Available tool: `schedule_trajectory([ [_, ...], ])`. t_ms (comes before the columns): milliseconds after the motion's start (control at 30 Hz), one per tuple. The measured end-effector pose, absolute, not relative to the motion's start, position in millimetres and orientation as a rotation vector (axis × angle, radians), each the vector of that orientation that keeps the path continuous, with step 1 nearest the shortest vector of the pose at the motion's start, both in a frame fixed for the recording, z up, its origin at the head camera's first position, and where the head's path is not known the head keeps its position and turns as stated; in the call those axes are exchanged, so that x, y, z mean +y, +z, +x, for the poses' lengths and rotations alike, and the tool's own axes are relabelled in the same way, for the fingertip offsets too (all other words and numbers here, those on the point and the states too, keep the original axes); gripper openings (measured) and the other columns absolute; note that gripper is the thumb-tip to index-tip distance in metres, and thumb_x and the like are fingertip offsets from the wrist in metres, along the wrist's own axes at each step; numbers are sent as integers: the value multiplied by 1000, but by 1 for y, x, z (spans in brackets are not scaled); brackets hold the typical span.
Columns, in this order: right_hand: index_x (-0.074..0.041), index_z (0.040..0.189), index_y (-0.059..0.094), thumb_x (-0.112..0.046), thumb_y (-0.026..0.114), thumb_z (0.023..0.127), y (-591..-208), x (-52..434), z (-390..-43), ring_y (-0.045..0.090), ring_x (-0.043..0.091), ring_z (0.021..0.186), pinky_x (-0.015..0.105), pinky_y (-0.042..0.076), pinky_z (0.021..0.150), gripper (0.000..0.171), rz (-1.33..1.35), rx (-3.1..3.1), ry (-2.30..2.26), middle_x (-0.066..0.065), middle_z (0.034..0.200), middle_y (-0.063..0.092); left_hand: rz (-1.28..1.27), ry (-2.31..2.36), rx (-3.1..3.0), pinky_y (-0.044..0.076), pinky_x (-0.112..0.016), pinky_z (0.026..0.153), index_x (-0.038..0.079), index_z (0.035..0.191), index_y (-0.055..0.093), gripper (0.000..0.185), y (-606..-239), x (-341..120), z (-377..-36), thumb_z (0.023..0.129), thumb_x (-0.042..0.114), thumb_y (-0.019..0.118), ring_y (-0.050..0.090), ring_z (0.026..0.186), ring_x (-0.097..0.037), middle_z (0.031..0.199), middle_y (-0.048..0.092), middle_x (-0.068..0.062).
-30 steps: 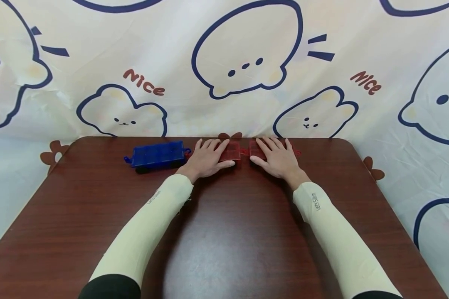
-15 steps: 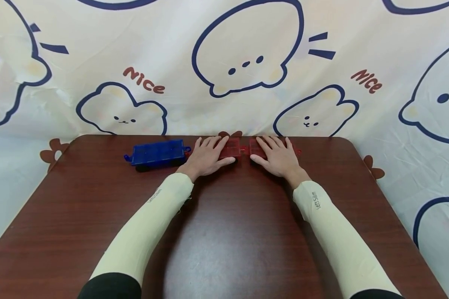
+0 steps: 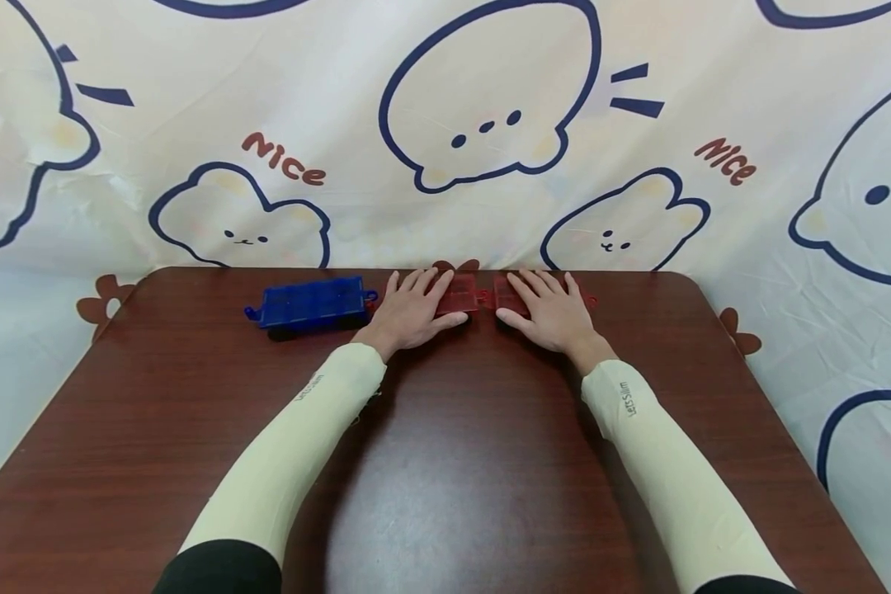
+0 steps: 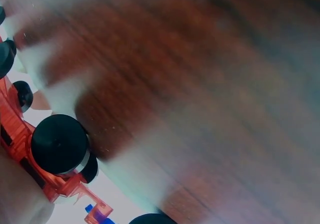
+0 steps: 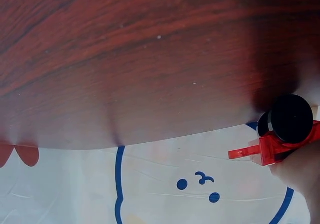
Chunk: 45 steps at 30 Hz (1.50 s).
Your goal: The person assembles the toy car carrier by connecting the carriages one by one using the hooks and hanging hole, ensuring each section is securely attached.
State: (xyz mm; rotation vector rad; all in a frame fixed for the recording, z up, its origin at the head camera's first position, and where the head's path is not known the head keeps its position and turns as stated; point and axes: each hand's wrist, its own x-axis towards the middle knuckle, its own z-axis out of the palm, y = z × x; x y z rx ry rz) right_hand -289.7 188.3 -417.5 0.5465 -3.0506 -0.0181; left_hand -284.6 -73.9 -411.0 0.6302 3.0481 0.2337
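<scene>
Two red toy wagons stand end to end near the far edge of the brown table (image 3: 445, 462). My left hand (image 3: 414, 312) lies flat with straight fingers on the left red wagon (image 3: 459, 299). My right hand (image 3: 551, 312) lies flat on the right red wagon (image 3: 506, 297). A blue wagon (image 3: 310, 305) with black wheels stands just left of my left hand. The left wrist view shows the red wagon's underside (image 4: 30, 154) and black wheels (image 4: 60, 144). In the right wrist view a red coupling hook (image 5: 245, 153) and a black wheel (image 5: 291, 118) show.
A cream cloth (image 3: 445, 132) printed with cartoon animals hangs behind the table and drapes its sides. The table's far edge (image 3: 416, 269) runs right behind the wagons. Bare wood stretches between my forearms toward me.
</scene>
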Motion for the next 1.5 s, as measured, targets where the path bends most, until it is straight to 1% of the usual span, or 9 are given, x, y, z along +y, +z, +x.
schedule_trajectory([
  [300, -32, 151, 13, -83, 9, 79, -419, 189, -290, 17, 28, 144, 64, 8, 112, 88, 571, -3054, -24, 1, 157, 20, 629, 102, 3042, 7, -60, 114, 27, 151, 13, 89, -413, -73, -284, 81, 81, 21, 14, 144, -30, 155, 22, -7],
  [733, -32, 151, 12, -84, 7, 78, -420, 188, -292, 17, 29, 143, 65, 7, 111, 89, 570, -3056, -20, 1, 157, 20, 626, 82, 3042, 7, -60, 114, 27, 151, 12, 88, -412, -73, -282, 82, 80, 20, 16, 143, -29, 154, 23, -7],
  [967, -31, 150, 14, -83, 10, 79, -420, 190, -291, 18, 28, 143, 63, 7, 112, 88, 560, -3042, -10, 1, 156, 21, 634, 68, 3039, 8, -59, 114, 26, 151, 12, 88, -410, -72, -283, 82, 80, 20, 17, 143, -29, 154, 24, -7],
  [1200, -32, 151, 12, -82, 14, 80, -416, 187, -292, 16, 29, 144, 65, 5, 112, 87, 550, -3061, 22, 2, 157, 19, 624, 53, 3036, 7, -60, 114, 27, 151, 12, 88, -407, -73, -286, 82, 80, 23, 16, 143, -29, 154, 23, -7],
  [1367, -32, 150, 17, -82, 16, 80, -415, 187, -293, 16, 29, 144, 65, 5, 111, 87, 541, -3075, 46, 1, 157, 20, 637, 73, 3019, 7, -60, 114, 27, 151, 13, 88, -405, -73, -287, 81, 80, 26, 15, 144, -31, 154, 23, -7],
  [1500, -30, 149, 22, -81, 14, 81, -415, 187, -292, 17, 28, 144, 65, 6, 111, 86, 540, -3056, 53, 1, 156, 23, 634, 87, 3009, 4, -60, 114, 28, 151, 13, 88, -405, -72, -286, 81, 80, 27, 11, 145, -31, 156, 21, -7],
])
